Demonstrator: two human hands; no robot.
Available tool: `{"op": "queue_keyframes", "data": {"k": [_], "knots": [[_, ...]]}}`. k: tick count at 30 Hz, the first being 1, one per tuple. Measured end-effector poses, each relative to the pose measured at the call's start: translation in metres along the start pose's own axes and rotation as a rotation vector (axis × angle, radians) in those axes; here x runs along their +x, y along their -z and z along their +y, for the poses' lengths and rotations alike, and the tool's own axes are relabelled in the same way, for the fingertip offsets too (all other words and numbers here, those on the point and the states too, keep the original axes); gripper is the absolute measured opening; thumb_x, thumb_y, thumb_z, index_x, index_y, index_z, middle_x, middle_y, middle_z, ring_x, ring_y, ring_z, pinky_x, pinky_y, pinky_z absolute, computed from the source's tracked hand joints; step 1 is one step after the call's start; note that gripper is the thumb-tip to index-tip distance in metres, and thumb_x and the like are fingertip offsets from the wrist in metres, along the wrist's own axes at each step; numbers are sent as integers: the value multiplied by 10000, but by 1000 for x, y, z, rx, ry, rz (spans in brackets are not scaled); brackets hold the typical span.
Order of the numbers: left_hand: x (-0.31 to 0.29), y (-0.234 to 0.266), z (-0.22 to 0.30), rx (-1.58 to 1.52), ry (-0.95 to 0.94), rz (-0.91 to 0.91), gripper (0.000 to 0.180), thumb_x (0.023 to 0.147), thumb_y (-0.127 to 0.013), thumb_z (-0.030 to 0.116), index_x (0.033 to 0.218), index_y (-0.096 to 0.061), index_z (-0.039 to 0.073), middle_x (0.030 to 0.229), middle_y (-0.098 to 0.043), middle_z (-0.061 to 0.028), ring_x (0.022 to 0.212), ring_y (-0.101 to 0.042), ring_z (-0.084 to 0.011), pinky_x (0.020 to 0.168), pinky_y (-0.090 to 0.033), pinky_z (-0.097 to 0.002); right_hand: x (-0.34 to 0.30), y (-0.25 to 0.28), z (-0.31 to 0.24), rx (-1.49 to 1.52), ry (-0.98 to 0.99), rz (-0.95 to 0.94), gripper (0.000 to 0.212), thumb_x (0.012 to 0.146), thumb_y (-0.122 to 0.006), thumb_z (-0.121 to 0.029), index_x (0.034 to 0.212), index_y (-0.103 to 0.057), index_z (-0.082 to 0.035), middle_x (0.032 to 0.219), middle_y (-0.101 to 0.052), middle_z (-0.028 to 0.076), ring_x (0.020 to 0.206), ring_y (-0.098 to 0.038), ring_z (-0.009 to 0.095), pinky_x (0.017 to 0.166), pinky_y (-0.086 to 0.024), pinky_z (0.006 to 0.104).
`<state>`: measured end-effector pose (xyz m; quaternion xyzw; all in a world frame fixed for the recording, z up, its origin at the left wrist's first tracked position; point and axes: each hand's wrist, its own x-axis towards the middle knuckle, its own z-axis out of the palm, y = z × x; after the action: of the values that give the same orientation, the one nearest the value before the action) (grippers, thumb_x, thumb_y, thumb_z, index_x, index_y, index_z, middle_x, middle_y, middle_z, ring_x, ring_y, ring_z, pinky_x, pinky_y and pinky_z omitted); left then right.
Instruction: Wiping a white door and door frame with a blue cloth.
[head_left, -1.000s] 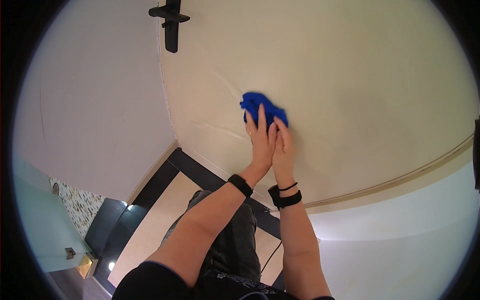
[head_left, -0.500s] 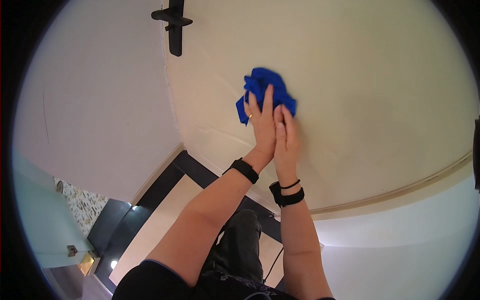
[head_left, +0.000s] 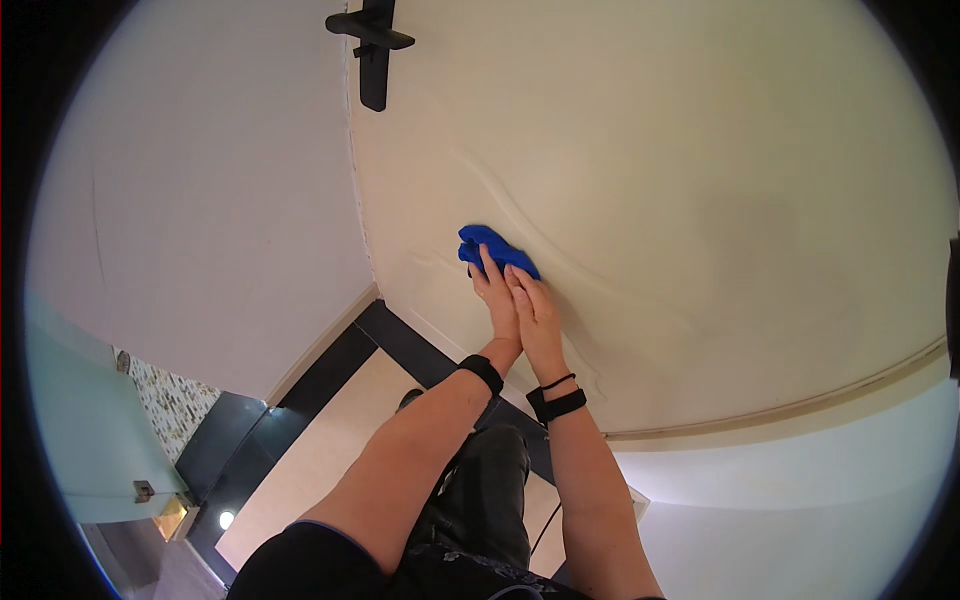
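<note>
A crumpled blue cloth (head_left: 497, 252) lies pressed against a cream door (head_left: 650, 200). My left hand (head_left: 497, 295) holds it there, with a finger stretched over the cloth and the others partly bunched in its folds. Close against it on the right is my right hand (head_left: 537, 310), its fingers extended and overlapping the left hand, the tips at the cloth's lower edge. Black bands circle both wrists. A black lever handle (head_left: 372, 45) on a long plate is fixed to the door at the upper left.
A pale wall (head_left: 220, 200) meets the door's left edge. Below are beige floor tiles (head_left: 310, 460) with dark borders, and my leg in dark trousers (head_left: 490, 480). A frosted glass panel (head_left: 90, 430) stands at lower left. Long ripples catch light on the door's surface.
Both hands have moved down and slightly left across the door with the cloth, which now looks more bunched up. The view has shifted a little, so the handle appears further right.
</note>
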<state>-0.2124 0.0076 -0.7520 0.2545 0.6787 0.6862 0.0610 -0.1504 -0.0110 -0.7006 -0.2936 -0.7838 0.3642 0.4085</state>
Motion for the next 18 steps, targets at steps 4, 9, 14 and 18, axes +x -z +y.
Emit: {"op": "queue_keyframes", "data": {"k": [4,9,14,18], "knots": [[4,2,27,-37,1,14,581,917,-455,200,1431,-205,95,1412,-190,-299,1277,-229,-445,1048,-211,-465,4,6,-16,81,9,8,326,928,-477,-174,1206,-529,-10,1194,-556,158,1084,-530,286,947,-393,345],[38,12,99,-69,-255,38,569,914,-458,256,1413,-253,75,1391,-182,-336,1265,-198,-482,1058,-147,-523,19,22,-71,129,73,99,419,940,-460,-180,1311,-421,12,1324,-470,161,1210,-449,265,1019,-326,340],[69,30,168,-33,-538,45,531,888,-506,257,1358,-359,56,1362,-223,-340,1264,-195,-487,1064,-125,-551,33,30,-103,346,131,141,460,941,-442,-165,1352,-360,23,1376,-402,158,1260,-386,243,1039,-293,330],[66,26,148,-6,-536,73,508,888,-509,229,1356,-375,81,1377,-218,-318,1259,-207,-468,1057,-156,-531,33,25,-83,222,126,146,444,942,-443,-176,1332,-380,26,1341,-435,166,1230,-417,259,1028,-309,340]]}}
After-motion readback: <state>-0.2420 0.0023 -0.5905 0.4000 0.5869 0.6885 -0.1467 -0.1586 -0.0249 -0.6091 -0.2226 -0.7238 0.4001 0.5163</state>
